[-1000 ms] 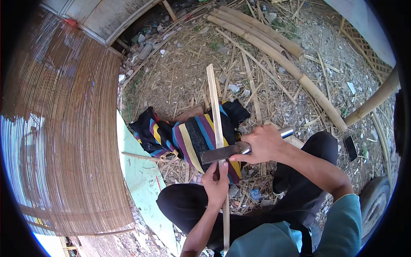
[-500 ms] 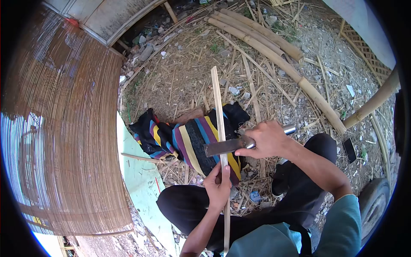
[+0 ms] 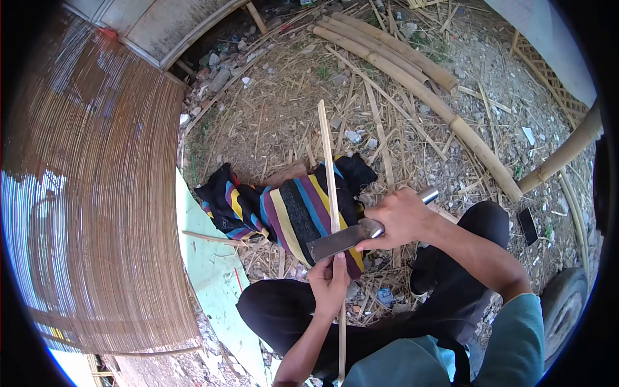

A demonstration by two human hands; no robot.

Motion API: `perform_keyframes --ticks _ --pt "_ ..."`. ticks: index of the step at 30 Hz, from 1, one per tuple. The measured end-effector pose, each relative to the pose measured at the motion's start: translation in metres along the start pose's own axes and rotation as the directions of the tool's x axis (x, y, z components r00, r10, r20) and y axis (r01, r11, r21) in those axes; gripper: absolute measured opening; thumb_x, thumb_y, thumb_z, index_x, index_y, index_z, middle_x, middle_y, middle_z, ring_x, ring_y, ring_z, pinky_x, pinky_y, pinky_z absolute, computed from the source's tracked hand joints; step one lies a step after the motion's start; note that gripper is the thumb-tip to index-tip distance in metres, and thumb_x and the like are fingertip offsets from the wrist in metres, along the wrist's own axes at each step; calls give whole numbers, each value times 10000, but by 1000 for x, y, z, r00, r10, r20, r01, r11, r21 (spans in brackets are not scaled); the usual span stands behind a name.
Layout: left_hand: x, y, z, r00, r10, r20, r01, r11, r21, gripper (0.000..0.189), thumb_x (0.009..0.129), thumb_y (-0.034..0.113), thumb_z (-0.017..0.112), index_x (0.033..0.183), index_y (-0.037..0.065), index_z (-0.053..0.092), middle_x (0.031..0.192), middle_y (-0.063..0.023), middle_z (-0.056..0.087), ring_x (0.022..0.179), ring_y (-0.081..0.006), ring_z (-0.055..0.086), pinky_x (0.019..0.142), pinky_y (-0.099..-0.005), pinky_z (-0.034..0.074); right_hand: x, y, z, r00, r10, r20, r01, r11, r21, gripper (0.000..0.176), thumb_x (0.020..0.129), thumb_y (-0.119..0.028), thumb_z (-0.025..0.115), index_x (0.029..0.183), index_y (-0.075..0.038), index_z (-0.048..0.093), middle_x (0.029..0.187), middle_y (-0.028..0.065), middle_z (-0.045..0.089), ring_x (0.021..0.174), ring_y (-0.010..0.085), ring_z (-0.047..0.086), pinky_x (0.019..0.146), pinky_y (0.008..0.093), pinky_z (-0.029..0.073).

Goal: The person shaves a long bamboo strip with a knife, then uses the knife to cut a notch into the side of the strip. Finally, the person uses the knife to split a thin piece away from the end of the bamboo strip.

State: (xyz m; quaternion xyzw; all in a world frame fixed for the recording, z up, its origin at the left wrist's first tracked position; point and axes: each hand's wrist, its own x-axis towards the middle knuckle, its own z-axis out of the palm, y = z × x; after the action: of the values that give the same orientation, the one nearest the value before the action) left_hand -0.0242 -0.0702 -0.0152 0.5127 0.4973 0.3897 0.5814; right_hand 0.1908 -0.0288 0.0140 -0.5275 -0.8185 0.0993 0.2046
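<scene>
My left hand (image 3: 329, 284) is closed round a long, pale bamboo strip (image 3: 328, 164), which points away from me and runs back past my lap. My right hand (image 3: 401, 218) grips the metal handle of a broad-bladed knife (image 3: 336, 242). Its dark blade lies across the strip, just beyond my left thumb. The blade covers a short piece of the strip. Under the far part of the strip, a striped cloth (image 3: 290, 216) in black, yellow, blue and purple is draped over something on the ground.
Thick bamboo poles (image 3: 412, 84) lie at the upper right. A slatted bamboo blind (image 3: 109, 213) stands along the left, beside a pale green board (image 3: 213, 277). A phone (image 3: 527, 226) lies on the ground near my right knee, and a tyre (image 3: 565, 306) sits at lower right. Shavings litter the ground.
The knife has slid along the strip toward my left hand, its blade now angled more steeply. My right hand has come slightly nearer to me. The left hand and strip have hardly moved.
</scene>
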Motion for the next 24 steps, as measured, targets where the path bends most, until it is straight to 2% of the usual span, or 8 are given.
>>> perform_keyframes --ticks 3,7,10,12,15,18,21,24 --pt "1 2 0 1000 -18 4 18 999 -33 302 969 200 451 1056 -61 573 623 0 457 416 -40 381 380 -208 314 2 -2 1 999 -41 10 41 999 -16 651 713 -713 538 624 -74 630 473 119 547 467 303 598 449 382 483" --pt "-1 13 8 998 -40 -57 35 995 -94 303 977 214 430 957 -52 573 599 -3 440 412 -40 373 377 -209 310 5 8 0 990 139 -25 -138 990 11 647 718 -707 535 628 -74 630 474 123 544 474 301 599 464 383 485" --pt "-1 7 6 1000 -22 -13 21 995 -96 311 979 217 424 1012 -58 568 602 1 429 417 -38 366 376 -208 310 3 8 1 1000 22 -9 -21 996 83 637 721 -698 544 619 -75 631 468 117 545 467 304 596 458 387 483" --pt "0 0 0 999 -18 37 19 999 -32 355 980 219 422 1185 -54 522 641 6 436 427 -35 365 378 -205 310 2 1 0 1000 1 8 -2 999 37 639 721 -696 545 614 -72 629 471 118 547 471 306 597 459 390 484" --pt "0 5 4 999 -34 2 34 996 -86 311 969 170 449 1182 -38 537 638 41 447 471 4 378 406 -164 305 3 -1 -5 1000 1 29 0 1000 -14 654 724 -699 538 605 -63 624 470 126 547 480 309 602 464 390 490" --pt "-2 6 5 999 -39 -11 38 994 -105 311 970 178 447 1171 -39 542 638 39 442 468 3 376 407 -166 305 7 9 0 978 206 -40 -203 976 76 670 745 -700 510 614 -53 630 485 139 558 494 315 609 486 398 504" --pt "-2 5 5 999 -13 40 16 998 -62 357 985 218 407 1208 -45 503 634 7 417 439 -37 374 389 -199 314 3 6 -6 983 183 21 -184 979 91 671 749 -697 508 618 -50 632 500 144 566 502 321 611 492 404 506" --pt "-2 4 4 996 -55 70 64 991 -121 360 984 218 411 1226 -36 494 643 9 412 449 -33 368 396 -195 312 1 2 -2 998 46 -32 -45 998 47 614 738 -661 557 617 -62 619 466 119 536 474 310 594 465 392 485"
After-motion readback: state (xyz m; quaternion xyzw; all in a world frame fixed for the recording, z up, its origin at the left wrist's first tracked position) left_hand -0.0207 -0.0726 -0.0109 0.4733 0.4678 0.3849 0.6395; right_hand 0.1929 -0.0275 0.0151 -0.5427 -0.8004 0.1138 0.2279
